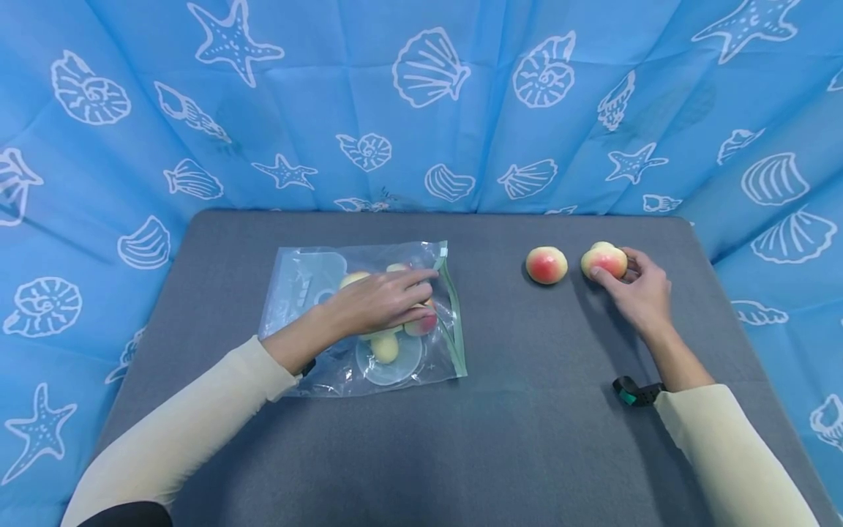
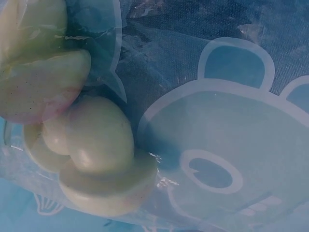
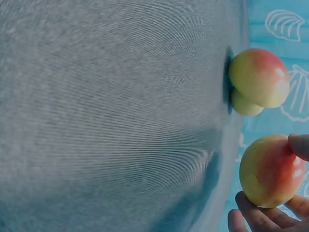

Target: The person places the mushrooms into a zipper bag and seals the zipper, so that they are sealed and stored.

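Observation:
My right hand [image 1: 642,293] grips a toy mushroom [image 1: 607,258] with a red and pale yellow cap, thumb on the near side and fingers round the right. In the right wrist view that mushroom [image 3: 270,174] appears between thumb and fingertips. A second mushroom [image 1: 546,265] sits on the table just left of it. My left hand [image 1: 378,300] lies over a clear zip bag [image 1: 290,267], fingers stretched toward its green zip edge [image 1: 457,329]. Several mushrooms [image 1: 385,348] are inside, partly hidden by that hand; the left wrist view shows pale mushrooms [image 2: 99,135] through the plastic.
A grey cloth-covered table [image 1: 514,439] carries everything. Behind and beside it hangs a blue curtain [image 1: 487,132] with white shell and starfish prints. A black wrist camera [image 1: 637,393] sits by the right cuff.

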`<state>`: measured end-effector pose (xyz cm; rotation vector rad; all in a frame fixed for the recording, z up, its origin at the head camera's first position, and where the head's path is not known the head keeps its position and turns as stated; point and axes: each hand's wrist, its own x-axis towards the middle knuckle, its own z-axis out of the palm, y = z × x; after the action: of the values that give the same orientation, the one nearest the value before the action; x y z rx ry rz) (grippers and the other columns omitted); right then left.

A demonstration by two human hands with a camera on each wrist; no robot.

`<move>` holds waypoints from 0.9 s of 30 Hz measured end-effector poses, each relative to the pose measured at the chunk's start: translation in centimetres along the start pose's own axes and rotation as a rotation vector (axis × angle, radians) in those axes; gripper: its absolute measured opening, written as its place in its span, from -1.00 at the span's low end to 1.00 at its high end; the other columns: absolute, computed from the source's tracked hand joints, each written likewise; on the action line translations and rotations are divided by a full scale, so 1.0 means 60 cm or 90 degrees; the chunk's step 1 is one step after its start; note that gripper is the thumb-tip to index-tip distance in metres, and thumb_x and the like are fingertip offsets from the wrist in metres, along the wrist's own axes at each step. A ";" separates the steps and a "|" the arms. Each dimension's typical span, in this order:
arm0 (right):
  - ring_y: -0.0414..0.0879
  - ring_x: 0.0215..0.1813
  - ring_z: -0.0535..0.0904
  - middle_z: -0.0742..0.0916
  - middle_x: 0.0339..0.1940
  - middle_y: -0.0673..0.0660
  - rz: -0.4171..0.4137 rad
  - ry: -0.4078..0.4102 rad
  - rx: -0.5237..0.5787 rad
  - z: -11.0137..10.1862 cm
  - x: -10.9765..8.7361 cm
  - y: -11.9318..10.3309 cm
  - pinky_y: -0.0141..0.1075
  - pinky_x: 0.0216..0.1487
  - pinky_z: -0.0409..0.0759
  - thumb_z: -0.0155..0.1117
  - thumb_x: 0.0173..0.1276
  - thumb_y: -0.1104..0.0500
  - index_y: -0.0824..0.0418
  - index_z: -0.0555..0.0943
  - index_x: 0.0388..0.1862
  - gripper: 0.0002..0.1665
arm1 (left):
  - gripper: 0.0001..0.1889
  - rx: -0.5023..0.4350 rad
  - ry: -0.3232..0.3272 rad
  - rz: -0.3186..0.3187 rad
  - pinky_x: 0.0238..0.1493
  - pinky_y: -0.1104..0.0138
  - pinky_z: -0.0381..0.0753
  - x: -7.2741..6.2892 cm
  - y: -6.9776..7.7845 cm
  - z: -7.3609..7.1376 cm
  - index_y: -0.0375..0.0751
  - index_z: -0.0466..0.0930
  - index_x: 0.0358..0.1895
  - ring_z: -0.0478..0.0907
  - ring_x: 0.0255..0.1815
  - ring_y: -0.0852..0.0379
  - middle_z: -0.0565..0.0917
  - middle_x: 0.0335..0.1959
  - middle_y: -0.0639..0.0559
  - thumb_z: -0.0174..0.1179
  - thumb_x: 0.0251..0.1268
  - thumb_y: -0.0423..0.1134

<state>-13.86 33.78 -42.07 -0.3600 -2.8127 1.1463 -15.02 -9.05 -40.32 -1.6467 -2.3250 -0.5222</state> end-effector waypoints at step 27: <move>0.17 0.20 0.55 0.59 0.24 0.30 -0.212 -0.035 0.013 0.038 -0.042 -0.106 -0.04 0.09 0.53 0.44 0.31 0.05 0.26 0.43 0.36 -0.29 | -0.77 -0.009 -0.003 0.000 -0.36 0.32 0.61 0.002 0.000 -0.002 -0.17 0.37 -0.32 0.65 -0.20 -0.06 0.58 0.17 -0.33 0.10 0.50 -0.14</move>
<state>-12.97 27.21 -39.22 0.1397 -2.7608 1.1220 -15.06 -9.02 -40.15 -1.6565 -2.3295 -0.5364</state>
